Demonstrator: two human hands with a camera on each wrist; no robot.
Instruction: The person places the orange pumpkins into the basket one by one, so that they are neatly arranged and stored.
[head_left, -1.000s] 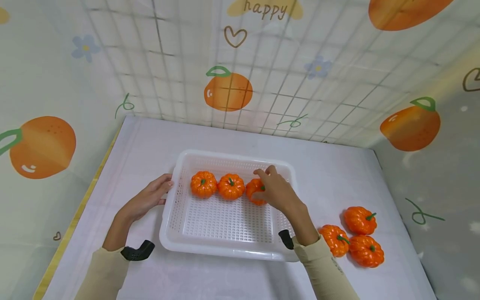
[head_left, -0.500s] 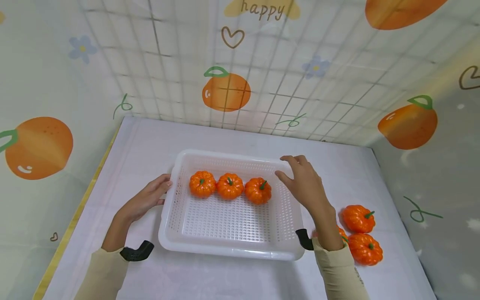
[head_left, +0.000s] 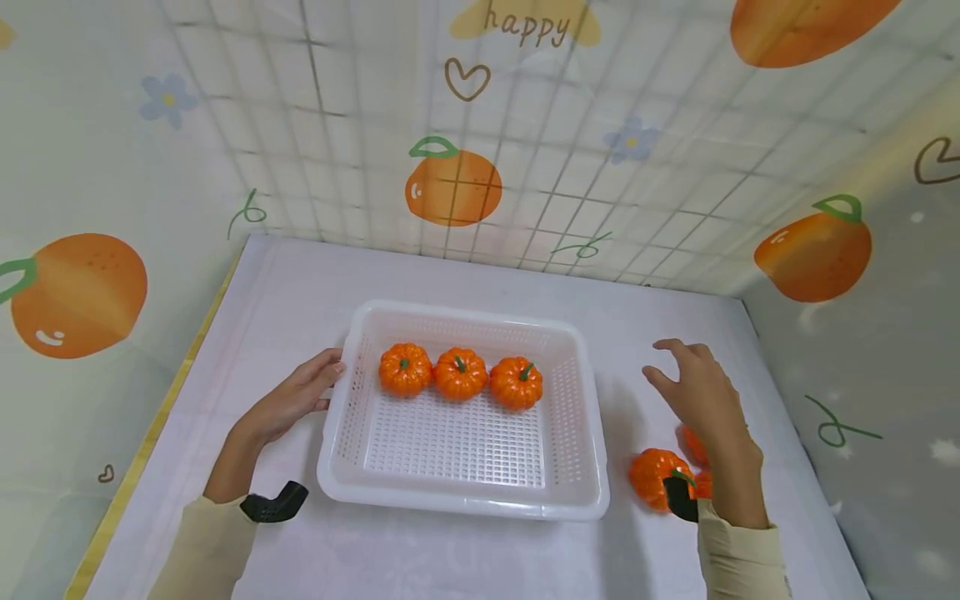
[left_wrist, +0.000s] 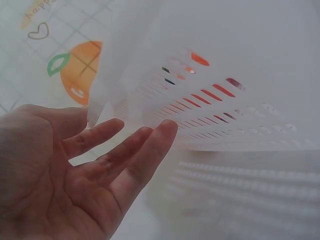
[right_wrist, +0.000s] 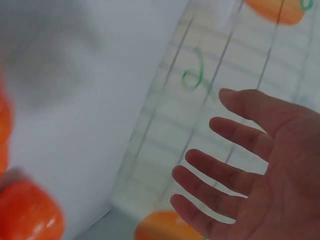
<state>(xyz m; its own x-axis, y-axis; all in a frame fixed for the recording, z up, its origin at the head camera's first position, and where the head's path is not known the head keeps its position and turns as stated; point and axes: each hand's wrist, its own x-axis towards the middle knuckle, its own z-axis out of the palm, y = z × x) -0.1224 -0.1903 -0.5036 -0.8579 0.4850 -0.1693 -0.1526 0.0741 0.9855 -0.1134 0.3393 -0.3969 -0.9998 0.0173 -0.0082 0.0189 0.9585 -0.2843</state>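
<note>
A white plastic basket (head_left: 457, 503) with slotted sides holds three small orange pumpkins in a row: one at left (head_left: 405, 369), one in the middle (head_left: 460, 374) and one at right (head_left: 516, 383). At the basket's left rim rests my left hand (head_left: 288, 396); its fingers (left_wrist: 145, 160) reach loosely under the rim by the outer wall in the left wrist view. My right hand (head_left: 699, 396) is raised to the right of the basket, fingers spread and holding nothing. Below it lie loose pumpkins, one (head_left: 660, 479) in plain sight and others partly hidden by the forearm.
The basket stands on a table covered in a white cloth (head_left: 450, 558), with a yellow strip (head_left: 153, 429) along its left edge. Printed curtains (head_left: 360, 125) with fruit drawings close off the back and both sides.
My right hand has let go of the right-hand pumpkin in the basket and moved right, out over the loose pumpkins. The left hand has stayed at the rim.
</note>
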